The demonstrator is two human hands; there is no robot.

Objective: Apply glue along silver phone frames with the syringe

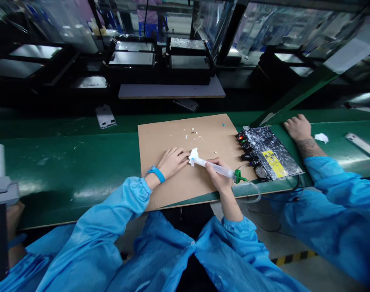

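My right hand (219, 174) is closed around a clear dispensing syringe (215, 166), which lies slanted over the cardboard sheet (160, 138). A green cap (238, 176) sits on its rear end, and a clear tube (257, 194) runs off from it. Crumpled white tissue (193, 156) surrounds the front end of the syringe, so the nozzle is mostly hidden. My left hand (172, 162), with a blue band on the wrist, reaches in from the left. Its fingertips pinch the tissue's edge, close above the cardboard.
A black dispenser box (270, 152) with knobs and a gauge stands right of the cardboard. Small white scraps (193, 132) lie on the sheet. A phone housing (105, 117) rests behind left. A co-worker's hand (298, 127) is at right; another person's arm shows at far left.
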